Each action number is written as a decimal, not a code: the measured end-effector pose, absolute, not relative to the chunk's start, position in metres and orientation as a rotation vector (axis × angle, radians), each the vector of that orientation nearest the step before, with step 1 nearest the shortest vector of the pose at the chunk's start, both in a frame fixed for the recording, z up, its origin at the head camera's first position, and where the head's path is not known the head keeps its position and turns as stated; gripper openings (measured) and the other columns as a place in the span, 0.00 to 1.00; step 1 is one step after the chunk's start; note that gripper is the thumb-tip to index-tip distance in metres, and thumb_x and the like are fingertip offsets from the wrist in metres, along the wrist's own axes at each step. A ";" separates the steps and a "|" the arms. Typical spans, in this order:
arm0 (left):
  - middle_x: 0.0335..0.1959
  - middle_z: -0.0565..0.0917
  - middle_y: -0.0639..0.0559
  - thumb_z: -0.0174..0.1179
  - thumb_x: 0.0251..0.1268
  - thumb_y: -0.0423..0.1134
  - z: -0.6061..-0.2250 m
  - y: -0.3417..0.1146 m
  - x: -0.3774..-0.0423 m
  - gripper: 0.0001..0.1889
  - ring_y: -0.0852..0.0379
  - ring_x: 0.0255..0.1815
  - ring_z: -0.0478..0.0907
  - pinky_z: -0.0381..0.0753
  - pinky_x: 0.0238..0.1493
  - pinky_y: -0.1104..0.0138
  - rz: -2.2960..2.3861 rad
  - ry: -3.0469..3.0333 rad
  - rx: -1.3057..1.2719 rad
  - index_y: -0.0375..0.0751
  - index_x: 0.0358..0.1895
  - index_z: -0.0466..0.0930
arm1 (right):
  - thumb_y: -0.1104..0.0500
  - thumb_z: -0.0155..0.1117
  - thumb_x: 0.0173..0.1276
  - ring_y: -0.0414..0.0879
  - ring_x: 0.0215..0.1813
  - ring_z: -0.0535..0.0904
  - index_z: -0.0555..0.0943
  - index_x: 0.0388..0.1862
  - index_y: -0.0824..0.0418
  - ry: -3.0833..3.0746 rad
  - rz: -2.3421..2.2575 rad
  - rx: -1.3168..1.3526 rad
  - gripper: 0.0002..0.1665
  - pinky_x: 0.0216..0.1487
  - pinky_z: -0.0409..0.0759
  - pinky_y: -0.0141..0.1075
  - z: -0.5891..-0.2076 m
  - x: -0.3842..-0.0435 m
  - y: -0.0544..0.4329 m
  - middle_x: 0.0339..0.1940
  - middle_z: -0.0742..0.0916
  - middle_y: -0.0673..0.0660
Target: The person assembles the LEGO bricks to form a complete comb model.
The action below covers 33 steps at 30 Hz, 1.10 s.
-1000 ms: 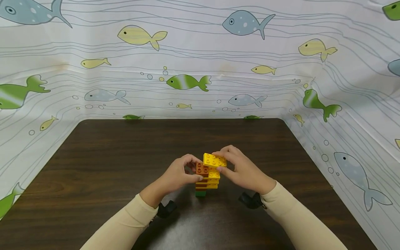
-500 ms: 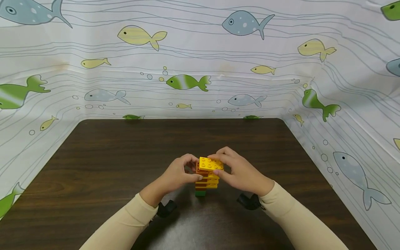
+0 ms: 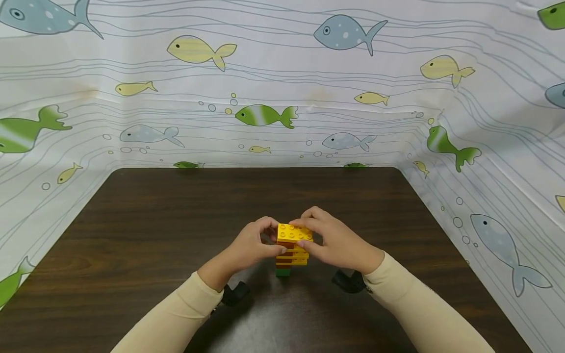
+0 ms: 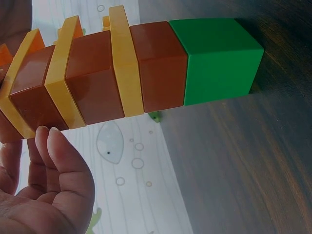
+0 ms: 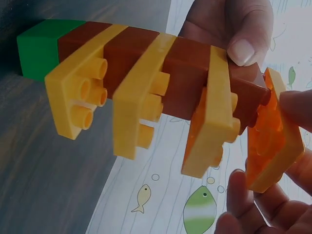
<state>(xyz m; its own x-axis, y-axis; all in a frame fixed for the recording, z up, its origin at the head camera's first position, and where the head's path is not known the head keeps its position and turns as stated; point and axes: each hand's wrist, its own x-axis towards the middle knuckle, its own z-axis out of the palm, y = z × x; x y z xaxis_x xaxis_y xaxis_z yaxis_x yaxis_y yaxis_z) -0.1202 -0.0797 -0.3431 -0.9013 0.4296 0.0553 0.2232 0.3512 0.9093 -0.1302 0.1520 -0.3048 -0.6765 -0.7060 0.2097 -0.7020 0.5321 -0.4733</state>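
Observation:
A narrow tower of toy building bricks stands on the table, with a green brick (image 4: pixel 219 63) at its foot. Above it, brown bricks (image 5: pixel 129 61) alternate with thin yellow plates (image 5: pixel 139 105) that jut out to the right. My left hand (image 3: pixel 243 252) holds the upper tower between thumb and fingers; its thumb lies on the top brown brick in the right wrist view. With thumb and fingers, my right hand (image 3: pixel 340 240) pinches another yellow plate (image 3: pixel 288 233) over the tower's top. That plate is slightly tilted against the top studs; whether it touches them I cannot tell.
The dark wooden table (image 3: pixel 176 206) spreads around the tower. White fish-patterned cloth (image 3: pixel 282 59) rises behind the table and along both sides. Dark wrist cameras (image 3: pixel 236 294) hang below both wrists, close to the tabletop.
My right hand has brought the yellow plate left and down, from beside the tower's top to over the top brown brick. My left hand has stayed on the tower.

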 end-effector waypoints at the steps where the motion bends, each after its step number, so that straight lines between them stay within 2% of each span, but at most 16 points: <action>1: 0.39 0.75 0.47 0.66 0.58 0.34 -0.343 -0.080 -0.120 0.17 0.51 0.41 0.72 0.78 0.43 0.64 1.581 2.417 0.592 0.33 0.48 0.73 | 0.57 0.67 0.65 0.43 0.43 0.71 0.78 0.60 0.60 2.740 -0.832 -1.259 0.25 0.45 0.77 0.37 -0.304 -0.130 0.152 0.47 0.75 0.50; 5: 0.39 0.75 0.47 0.66 0.58 0.34 -0.343 -0.080 -0.121 0.17 0.52 0.41 0.72 0.78 0.42 0.64 1.587 2.406 0.595 0.33 0.48 0.73 | 0.57 0.67 0.65 0.44 0.43 0.71 0.78 0.60 0.62 2.728 -0.805 -1.267 0.25 0.44 0.78 0.39 -0.300 -0.131 0.151 0.46 0.75 0.51; 13: 0.40 0.75 0.49 0.65 0.58 0.33 -0.341 -0.079 -0.119 0.16 0.51 0.42 0.72 0.79 0.46 0.62 1.582 2.411 0.574 0.35 0.48 0.75 | 0.57 0.67 0.65 0.41 0.42 0.72 0.79 0.59 0.61 2.719 -0.759 -1.293 0.23 0.43 0.77 0.32 -0.296 -0.134 0.151 0.46 0.75 0.51; 21: 0.40 0.76 0.48 0.67 0.57 0.36 -0.342 -0.079 -0.120 0.17 0.52 0.42 0.72 0.77 0.40 0.63 1.577 2.421 0.556 0.36 0.49 0.75 | 0.57 0.67 0.65 0.42 0.42 0.73 0.79 0.59 0.60 2.715 -0.729 -1.313 0.23 0.43 0.78 0.37 -0.294 -0.134 0.150 0.46 0.76 0.51; 33: 0.41 0.76 0.48 0.67 0.58 0.36 -0.342 -0.078 -0.119 0.18 0.51 0.41 0.73 0.77 0.40 0.62 1.589 2.416 0.550 0.36 0.49 0.74 | 0.58 0.68 0.64 0.42 0.40 0.71 0.79 0.60 0.61 2.763 -0.655 -1.340 0.25 0.41 0.76 0.32 -0.294 -0.130 0.150 0.47 0.76 0.53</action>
